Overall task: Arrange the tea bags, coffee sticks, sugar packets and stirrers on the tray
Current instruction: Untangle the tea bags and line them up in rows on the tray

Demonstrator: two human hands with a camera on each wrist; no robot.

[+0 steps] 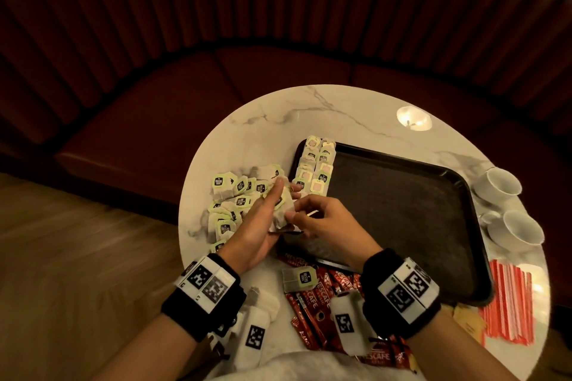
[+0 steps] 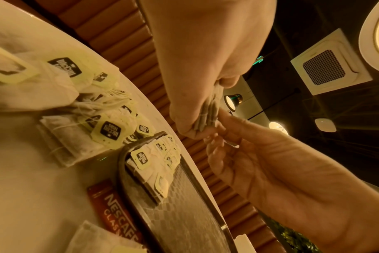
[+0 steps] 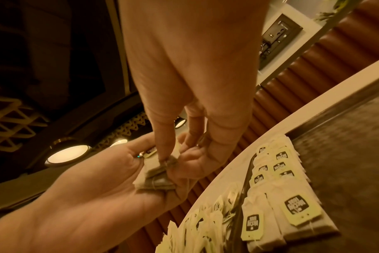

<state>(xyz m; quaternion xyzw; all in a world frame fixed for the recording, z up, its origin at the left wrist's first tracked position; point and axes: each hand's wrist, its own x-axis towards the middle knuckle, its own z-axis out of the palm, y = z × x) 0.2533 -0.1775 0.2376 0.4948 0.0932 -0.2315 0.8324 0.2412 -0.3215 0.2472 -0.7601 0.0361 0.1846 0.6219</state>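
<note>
Loose tea bags (image 1: 230, 207): lying in a heap on the left part of the round marble table (image 1: 349, 114), just left of the tray, green tags mostly facing up.
Left hand (image 1: 263, 226): hovering palm-up between the heap and the tray's near left corner, fingers curling round a small stack of tea bags (image 1: 280, 210) and holding it edge-on; in the left wrist view the bags' grey edges are showing between thumb and fingers (image 2: 208, 114).
Right hand (image 1: 322, 219): meeting the left hand from the right, thumb and forefinger pinching the same stack at its near end, the other fingers curling loosely beneath; the right wrist view is showing the fingertips (image 3: 162, 159) pressing onto the bags lying in the left palm.
Single tea bag (image 1: 298, 278): lying alone on the table below the hands, partly resting on the coffee sticks.
Coffee sticks (image 1: 312, 303): red sachets lying scattered along the near table edge between the two wrists.
Tray (image 1: 402, 216): dark and rectangular, sitting right of centre; two overlapping columns of tea bags (image 1: 315, 167) are running along its far left edge.
Cups (image 1: 507, 204): two white ones standing just right of the tray.
Stirrers (image 1: 507, 303): red-and-white striped, lying in a bundle at the near right edge, beside the tray.
</note>
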